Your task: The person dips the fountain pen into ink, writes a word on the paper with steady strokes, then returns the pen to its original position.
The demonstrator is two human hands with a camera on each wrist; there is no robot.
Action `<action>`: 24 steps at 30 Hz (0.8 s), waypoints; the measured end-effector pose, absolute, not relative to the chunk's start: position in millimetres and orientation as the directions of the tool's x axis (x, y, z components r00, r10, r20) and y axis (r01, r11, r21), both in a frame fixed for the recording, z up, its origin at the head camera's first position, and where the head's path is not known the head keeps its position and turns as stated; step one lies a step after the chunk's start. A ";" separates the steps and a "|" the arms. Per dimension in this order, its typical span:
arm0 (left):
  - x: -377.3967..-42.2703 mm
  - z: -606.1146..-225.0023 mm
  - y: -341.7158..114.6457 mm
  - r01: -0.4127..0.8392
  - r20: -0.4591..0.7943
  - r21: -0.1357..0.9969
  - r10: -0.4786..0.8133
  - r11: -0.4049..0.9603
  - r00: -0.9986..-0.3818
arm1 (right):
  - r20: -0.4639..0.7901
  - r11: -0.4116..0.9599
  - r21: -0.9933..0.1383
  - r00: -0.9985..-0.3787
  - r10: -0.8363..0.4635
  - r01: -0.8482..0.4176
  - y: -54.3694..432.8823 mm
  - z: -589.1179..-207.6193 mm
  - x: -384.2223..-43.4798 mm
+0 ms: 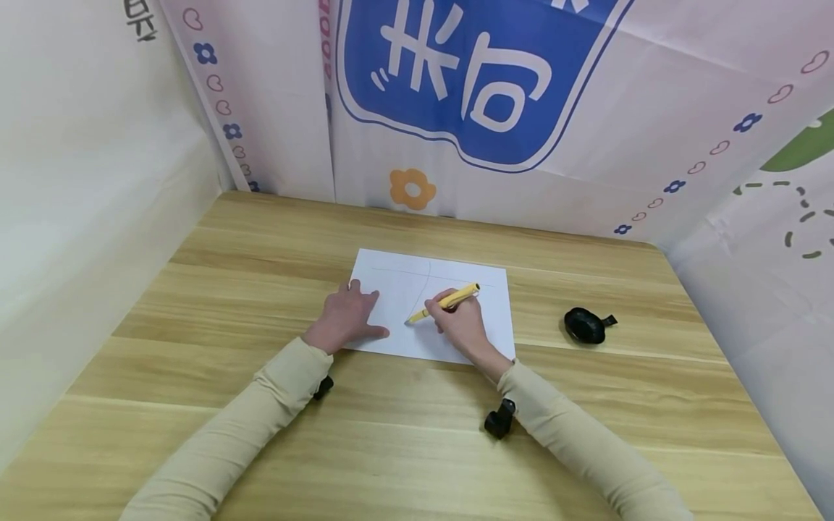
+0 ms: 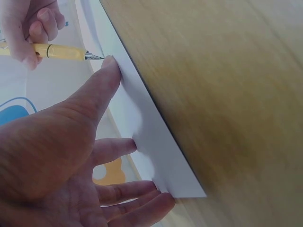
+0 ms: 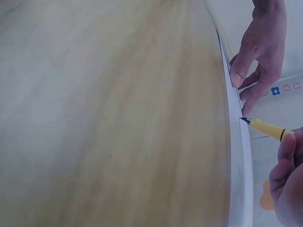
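Observation:
A white sheet of paper (image 1: pixel 397 336) lies on the wooden table, bearing a long thin horizontal line and a curved line that crosses it and runs down. My right hand (image 1: pixel 461 322) pinches a yellow fountain pen (image 1: pixel 461 294), its nib at the paper near the lower end of the curved line. In the left wrist view the pen (image 2: pixel 66 52) shows its metal nib. My left hand (image 1: pixel 348 315) rests spread on the left side of the sheet, fingertips and thumb pressing it. The right wrist view shows that hand (image 3: pixel 265 45) beyond the pen nib.
A small black pan-shaped dish (image 1: pixel 584 325) with a short handle sits on the table to the right of the paper. Printed cloth walls (image 1: pixel 280 130) stand along the back and both sides of the table (image 1: pixel 417 449).

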State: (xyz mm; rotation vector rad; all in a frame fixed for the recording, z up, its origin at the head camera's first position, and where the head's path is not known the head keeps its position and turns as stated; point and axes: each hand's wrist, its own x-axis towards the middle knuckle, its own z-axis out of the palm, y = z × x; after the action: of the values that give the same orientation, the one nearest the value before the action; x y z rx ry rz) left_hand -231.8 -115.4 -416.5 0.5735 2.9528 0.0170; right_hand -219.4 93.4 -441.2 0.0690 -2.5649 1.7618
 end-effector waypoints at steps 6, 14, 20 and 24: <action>-231.0 -416.6 -116.4 0.379 -0.116 0.028 0.380 0.925 -0.918 | 0.051 0.354 -0.933 -0.998 -0.033 -0.059 92.5 -442.0 -217.8; -231.7 -416.4 -116.5 0.373 -0.131 0.031 0.374 0.927 -0.918 | 0.049 0.339 -0.939 -0.997 -0.055 -0.065 91.7 -443.5 -216.1; -231.9 -416.6 -116.9 0.374 -0.128 0.045 0.376 0.926 -0.918 | 0.043 0.329 -0.942 -0.995 -0.085 -0.069 91.0 -442.6 -214.3; -232.0 -416.7 -117.0 0.374 -0.135 0.044 0.376 0.927 -0.917 | 0.042 0.325 -0.943 -0.993 -0.110 -0.076 91.2 -442.5 -213.2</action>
State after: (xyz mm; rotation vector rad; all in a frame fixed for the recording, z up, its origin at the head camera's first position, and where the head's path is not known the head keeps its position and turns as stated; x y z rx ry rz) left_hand -232.0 -117.0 -416.7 0.5758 2.9445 0.0260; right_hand -213.2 91.2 -442.5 0.1819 -2.5811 1.8330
